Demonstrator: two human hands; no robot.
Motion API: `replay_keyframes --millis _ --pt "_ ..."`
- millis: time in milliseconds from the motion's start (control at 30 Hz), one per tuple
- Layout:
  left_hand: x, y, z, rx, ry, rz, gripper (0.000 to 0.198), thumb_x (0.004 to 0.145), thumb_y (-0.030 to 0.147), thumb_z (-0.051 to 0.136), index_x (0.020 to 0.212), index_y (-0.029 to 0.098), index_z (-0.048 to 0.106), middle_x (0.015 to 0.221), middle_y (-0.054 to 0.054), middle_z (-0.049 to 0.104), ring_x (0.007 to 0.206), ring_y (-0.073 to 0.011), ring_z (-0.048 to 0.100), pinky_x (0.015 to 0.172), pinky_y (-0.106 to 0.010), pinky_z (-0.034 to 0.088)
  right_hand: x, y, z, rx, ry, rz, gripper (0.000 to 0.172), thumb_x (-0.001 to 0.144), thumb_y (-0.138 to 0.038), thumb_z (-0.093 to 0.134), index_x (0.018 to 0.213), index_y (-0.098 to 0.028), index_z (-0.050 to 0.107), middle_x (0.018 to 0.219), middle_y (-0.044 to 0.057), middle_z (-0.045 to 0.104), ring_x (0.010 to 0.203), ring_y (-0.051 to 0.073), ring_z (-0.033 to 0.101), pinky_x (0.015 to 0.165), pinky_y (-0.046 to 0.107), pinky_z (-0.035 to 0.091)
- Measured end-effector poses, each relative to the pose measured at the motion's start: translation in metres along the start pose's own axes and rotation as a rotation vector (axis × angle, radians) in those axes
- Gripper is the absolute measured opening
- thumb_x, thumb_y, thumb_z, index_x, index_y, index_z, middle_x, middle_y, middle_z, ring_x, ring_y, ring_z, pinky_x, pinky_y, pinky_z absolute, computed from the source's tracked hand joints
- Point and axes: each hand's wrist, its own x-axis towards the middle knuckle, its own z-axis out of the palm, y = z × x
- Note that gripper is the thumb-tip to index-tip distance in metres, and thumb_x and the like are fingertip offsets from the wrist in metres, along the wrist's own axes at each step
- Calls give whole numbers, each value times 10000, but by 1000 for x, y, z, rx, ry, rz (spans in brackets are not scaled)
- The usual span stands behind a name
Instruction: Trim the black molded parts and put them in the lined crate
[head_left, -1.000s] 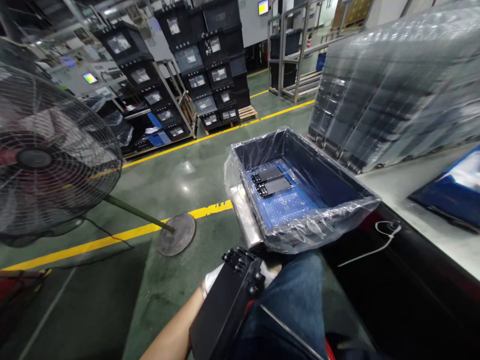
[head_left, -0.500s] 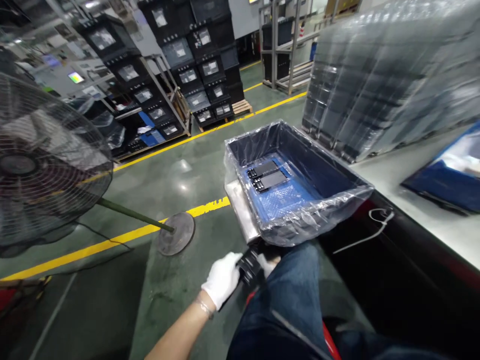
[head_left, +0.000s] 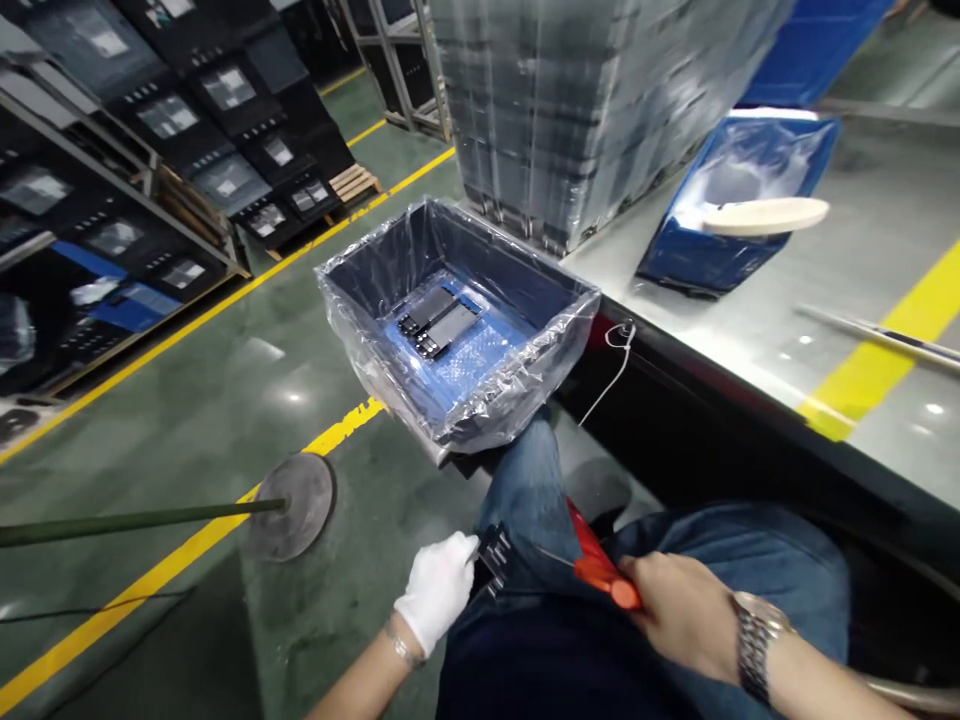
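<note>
My left hand (head_left: 439, 590), in a white glove, is closed on the edge of a black plastic part (head_left: 493, 560) with several slots, held beside my left thigh. My bare right hand (head_left: 686, 610), with a metal watch on the wrist, grips an orange-handled knife (head_left: 611, 585) over my lap. Its thin blade is blurred and points left towards the black part, apart from it. Ahead of my knees stands a dark bin (head_left: 517, 405) lined with clear plastic. Inside lie two flat black parts (head_left: 442, 320) on blue bubble wrap (head_left: 469, 365).
A round fan base (head_left: 292, 510) with a green pole stands at the left. Black crates (head_left: 225, 90) are stacked at the back left, wrapped crates (head_left: 525, 110) behind the bin. A blue bin (head_left: 712, 250) and a black ledge (head_left: 675, 420) are at the right.
The view has turned right. My right hand, barely visible beside the black part before, is now apart from it with the knife. My left hand still holds the black part.
</note>
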Motion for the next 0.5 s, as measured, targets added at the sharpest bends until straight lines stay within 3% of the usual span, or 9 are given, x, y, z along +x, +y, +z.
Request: replay_keyframes --millis 167,333,500 --pt "0 -3 10 10 -4 -15 468 901 97 362 1267 197 636 1197 -118 682 1087 -297 660 1001 -431 488 14 -2 9 28 -12 4 193 773 -85 574 859 -113 745 835 174 757 863 368 731 693 349 479" --pt "0 -3 13 -19 11 -26 490 889 92 354 1281 195 630 1259 -121 662 1119 -289 644 1034 -432 459 12 5 6 39 -9 3 191 773 -113 571 844 -134 747 822 168 756 856 357 731 696 344 468" --pt "9 -8 9 -181 71 -44 416 886 126 348 1105 148 702 1089 -128 719 1046 -300 669 969 -428 484 8 23 27 48 -60 -14 77 714 -226 640 652 -210 683 682 87 728 682 265 711 569 285 413"
